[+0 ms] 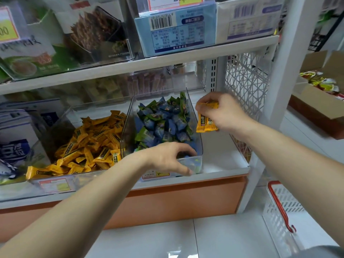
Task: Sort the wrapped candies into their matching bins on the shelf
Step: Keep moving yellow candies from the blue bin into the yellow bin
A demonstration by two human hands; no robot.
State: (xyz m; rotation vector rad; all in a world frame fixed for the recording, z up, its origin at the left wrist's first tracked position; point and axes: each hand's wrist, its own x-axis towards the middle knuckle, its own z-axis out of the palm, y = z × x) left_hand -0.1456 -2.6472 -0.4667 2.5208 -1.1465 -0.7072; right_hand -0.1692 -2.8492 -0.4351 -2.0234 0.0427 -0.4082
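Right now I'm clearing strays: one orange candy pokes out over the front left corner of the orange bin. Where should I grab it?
Take the stray orange candy by its free left end, pinching across the flat faces of the wrapper from above and the front. It lies nearly flat over the orange bin's front rim, its right end tucked among the others.

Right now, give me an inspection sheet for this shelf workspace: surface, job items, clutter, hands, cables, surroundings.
Surface: white shelf, bare strip right of the bins.
Job's things: clear left bin heaped with yellow candies; clear right bin holds blue-green candies.
Clutter: one yellow piece hangs over the left bin's front edge.
Hands: left hand reaches into the right bin's front, contents of its grip hidden; right hand grips yellow candy packs beside that bin.
Cables: nothing seen.
Surroundings: cardboard box of snacks, white basket on floor.
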